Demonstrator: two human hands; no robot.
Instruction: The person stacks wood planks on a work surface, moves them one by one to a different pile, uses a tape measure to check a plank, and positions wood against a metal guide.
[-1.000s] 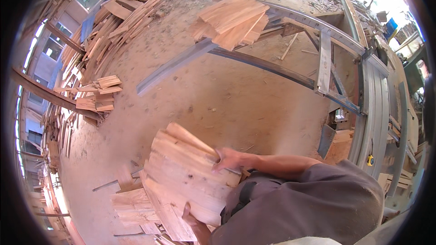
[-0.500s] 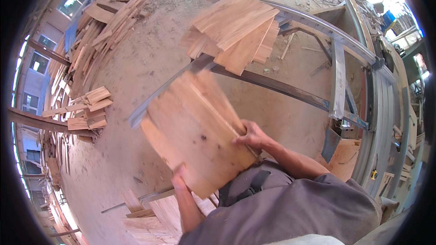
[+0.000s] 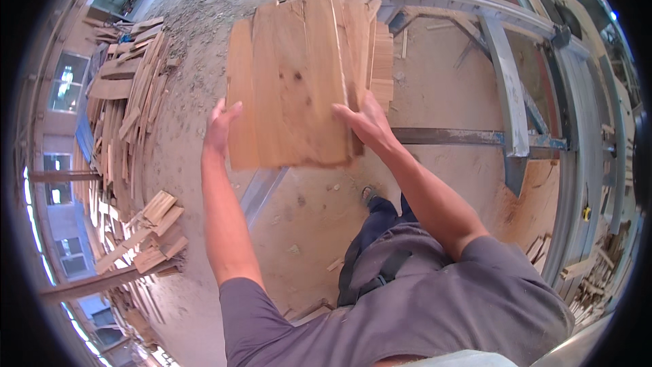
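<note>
With arms stretched forward, I hold several flat wooden boards between both hands. My left hand is closed on their left edge, its thumb resting on top. At the right edge my right hand grips them, thumb over the upper face and fingers mostly hidden below. Dark knots mark the top board. Beneath and beyond them lies a stack of similar boards on a metal frame, largely covered by what I hold. Whether the held boards touch that stack I cannot tell.
The steel frame has a crossbar, long rails and an upright on the right. Piles of scrap wood lie along the left wall, with shorter offcuts nearer. A small yellow thing sits on the right rail.
Both hands have carried the boards forward, away from my body, and over the stack on the frame. The boards have also turned straighter, and my view has swung to the right.
</note>
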